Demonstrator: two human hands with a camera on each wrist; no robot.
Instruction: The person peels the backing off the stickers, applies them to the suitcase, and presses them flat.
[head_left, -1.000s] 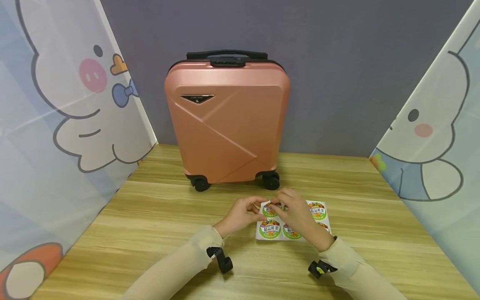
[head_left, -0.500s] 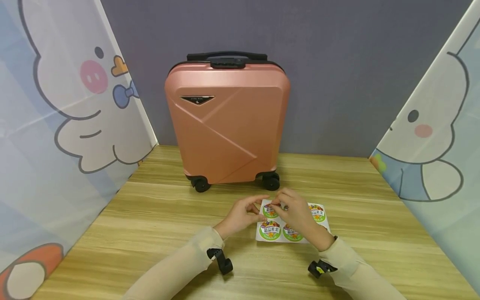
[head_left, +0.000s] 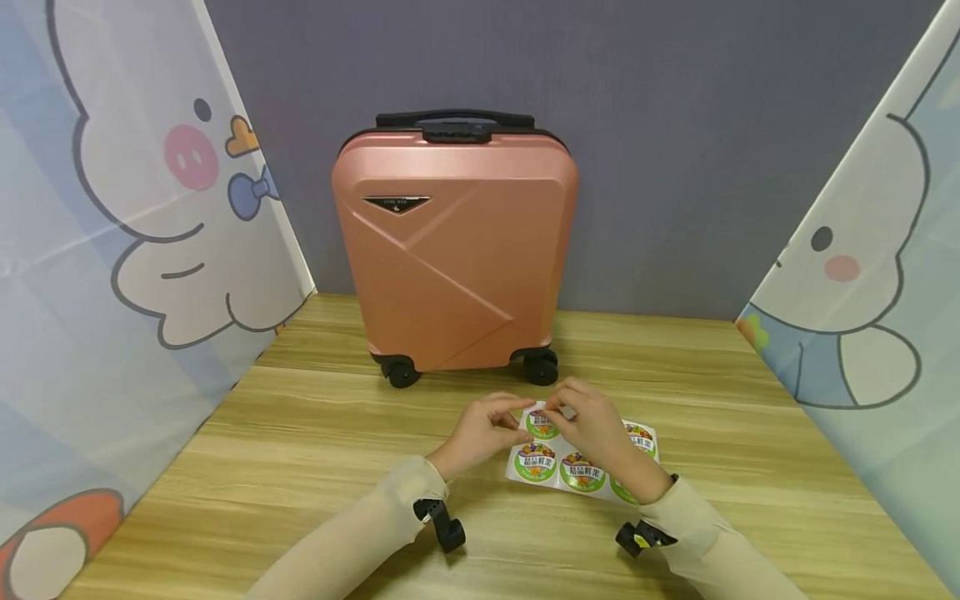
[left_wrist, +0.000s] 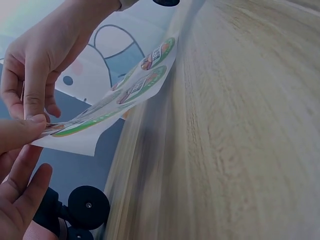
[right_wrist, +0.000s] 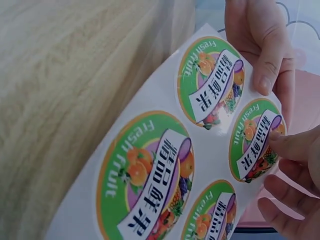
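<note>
A white sheet of round fruit stickers (head_left: 551, 477) tilts up off the table, with green-rimmed labels reading "Fresh fruit" (right_wrist: 147, 175). My left hand (head_left: 480, 429) grips its left edge, with the thumb on the printed face (right_wrist: 262, 82) and fingers behind. My right hand (head_left: 588, 421) pinches at the sheet's far edge, its thumb on the rim of the corner sticker (right_wrist: 257, 140). In the left wrist view the sheet's near corner curves between the left hand (left_wrist: 17, 185) and the right hand (left_wrist: 50, 50). The right hand hides part of the sheet in the head view.
A pink hard-shell suitcase (head_left: 457, 275) stands upright behind the hands, its black wheels (head_left: 540, 367) on the wood-grain table (head_left: 337, 467). A grey panel (head_left: 660, 167) rises at the back. Cartoon-printed sheets (head_left: 187, 250) hang at both sides.
The sheet has turned and tilted, its near edge now slanting down to the right. Both hands keep nearly the same place on it. The head view has shifted slightly.
</note>
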